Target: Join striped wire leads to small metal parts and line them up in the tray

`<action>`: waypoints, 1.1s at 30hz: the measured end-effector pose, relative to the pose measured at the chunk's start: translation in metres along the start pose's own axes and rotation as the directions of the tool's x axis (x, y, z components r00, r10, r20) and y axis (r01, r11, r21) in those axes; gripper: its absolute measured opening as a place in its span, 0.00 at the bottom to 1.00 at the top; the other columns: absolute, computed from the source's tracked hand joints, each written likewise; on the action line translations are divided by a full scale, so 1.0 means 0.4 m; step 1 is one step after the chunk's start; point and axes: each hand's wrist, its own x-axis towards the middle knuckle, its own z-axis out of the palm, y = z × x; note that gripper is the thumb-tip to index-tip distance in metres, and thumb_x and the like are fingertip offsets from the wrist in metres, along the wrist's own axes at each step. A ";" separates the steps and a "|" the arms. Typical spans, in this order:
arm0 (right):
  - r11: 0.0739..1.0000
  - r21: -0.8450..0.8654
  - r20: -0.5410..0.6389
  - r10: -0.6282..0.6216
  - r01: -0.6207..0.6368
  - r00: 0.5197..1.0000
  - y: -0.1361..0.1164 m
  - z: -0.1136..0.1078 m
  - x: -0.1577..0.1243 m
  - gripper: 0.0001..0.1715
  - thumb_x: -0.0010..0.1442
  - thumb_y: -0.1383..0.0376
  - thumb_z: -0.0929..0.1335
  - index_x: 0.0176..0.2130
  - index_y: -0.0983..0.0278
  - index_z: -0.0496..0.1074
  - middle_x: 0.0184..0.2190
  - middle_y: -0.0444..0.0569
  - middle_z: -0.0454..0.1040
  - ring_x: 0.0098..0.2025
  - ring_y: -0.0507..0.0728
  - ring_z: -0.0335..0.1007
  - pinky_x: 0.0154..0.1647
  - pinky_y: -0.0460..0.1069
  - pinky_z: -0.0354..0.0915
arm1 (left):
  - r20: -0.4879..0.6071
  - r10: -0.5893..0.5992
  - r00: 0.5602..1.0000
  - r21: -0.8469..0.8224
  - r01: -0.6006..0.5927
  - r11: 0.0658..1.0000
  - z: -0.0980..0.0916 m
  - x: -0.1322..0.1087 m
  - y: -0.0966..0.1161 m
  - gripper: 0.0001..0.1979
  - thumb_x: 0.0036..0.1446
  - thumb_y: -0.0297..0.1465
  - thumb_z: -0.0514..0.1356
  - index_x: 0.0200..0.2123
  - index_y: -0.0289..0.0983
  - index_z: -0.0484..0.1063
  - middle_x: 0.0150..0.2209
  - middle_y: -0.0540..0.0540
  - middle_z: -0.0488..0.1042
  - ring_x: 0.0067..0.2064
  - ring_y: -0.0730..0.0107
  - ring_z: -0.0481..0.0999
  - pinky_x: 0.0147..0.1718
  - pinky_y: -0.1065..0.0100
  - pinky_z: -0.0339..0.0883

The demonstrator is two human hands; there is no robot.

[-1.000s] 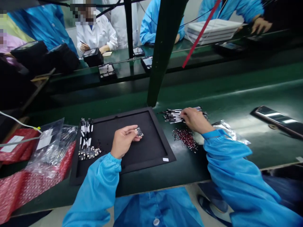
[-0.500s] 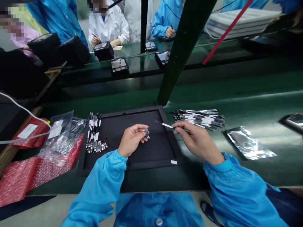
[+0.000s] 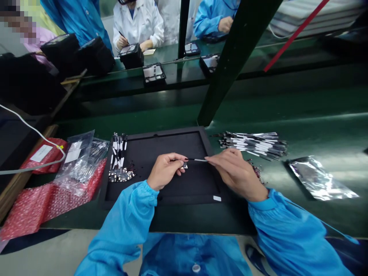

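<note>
Over the black tray (image 3: 175, 195), my left hand (image 3: 166, 170) is closed, with small silvery parts (image 3: 184, 166) showing under its fingertips. A thin black-and-white strip (image 3: 198, 160), like a flex cable, stretches from those fingertips to my right hand (image 3: 238, 172). My right hand pinches the strip's other end near the tray's right edge. Behind my right hand lies a pile of similar strips (image 3: 255, 143). Inside the tray's left side, more strips (image 3: 118, 149) are laid in a row, their silvery ends (image 3: 122, 175) toward me.
Red bubble wrap (image 3: 31, 211) and clear plastic bags (image 3: 83, 157) lie at the left, near a white cable (image 3: 34, 132). A silver bag (image 3: 319, 178) lies at the right. A slanted green post (image 3: 230, 65) rises behind the tray. People work across the bench.
My right hand has brought the strip level, and its far end now meets my left fingertips. Small dark reddish bits now show beside my right hand. The view has shifted slightly.
</note>
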 end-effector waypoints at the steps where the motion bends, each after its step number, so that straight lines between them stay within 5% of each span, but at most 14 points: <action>1: 0.999 -0.017 -0.010 -0.029 0.028 1.000 0.004 0.002 -0.003 0.19 0.68 0.75 0.63 0.55 0.60 0.71 0.40 0.52 0.78 0.39 0.58 0.73 0.47 0.59 0.64 | 0.010 0.009 1.000 -0.004 -0.009 1.000 0.000 0.000 -0.001 0.09 0.53 0.28 0.62 0.37 0.31 0.79 0.28 0.45 0.77 0.27 0.74 0.74 0.26 0.73 0.68; 12: 0.993 -0.095 -0.107 -0.085 0.075 0.991 0.010 0.007 -0.005 0.21 0.66 0.75 0.65 0.55 0.60 0.72 0.41 0.54 0.78 0.41 0.60 0.74 0.45 0.58 0.71 | 0.066 0.003 0.998 -0.126 0.005 0.992 0.003 -0.006 0.014 0.10 0.54 0.32 0.61 0.32 0.31 0.81 0.29 0.44 0.76 0.27 0.73 0.75 0.24 0.73 0.67; 19: 0.995 -0.091 -0.080 -0.058 0.051 0.995 0.008 0.015 -0.004 0.19 0.66 0.74 0.66 0.54 0.61 0.71 0.39 0.53 0.78 0.38 0.59 0.73 0.46 0.59 0.68 | 0.037 0.051 0.998 0.052 -0.052 0.997 0.004 -0.005 0.005 0.10 0.54 0.35 0.66 0.29 0.32 0.78 0.32 0.44 0.78 0.27 0.75 0.73 0.25 0.74 0.68; 26: 0.997 0.007 -0.034 -0.071 0.072 0.997 -0.033 0.045 0.022 0.13 0.67 0.69 0.68 0.51 0.63 0.72 0.37 0.52 0.78 0.37 0.58 0.73 0.46 0.58 0.66 | 0.101 0.050 0.994 0.048 -0.055 0.997 0.014 -0.011 0.012 0.11 0.54 0.36 0.65 0.28 0.32 0.78 0.31 0.45 0.77 0.27 0.74 0.74 0.25 0.72 0.70; 33: 0.991 0.103 -0.105 0.101 -0.091 0.989 -0.050 0.046 0.031 0.05 0.66 0.71 0.68 0.43 0.63 0.73 0.36 0.50 0.78 0.36 0.57 0.72 0.42 0.56 0.64 | 0.075 0.065 0.995 0.006 -0.065 0.998 0.021 -0.009 0.010 0.09 0.51 0.28 0.66 0.35 0.33 0.71 0.28 0.49 0.73 0.28 0.72 0.78 0.28 0.72 0.73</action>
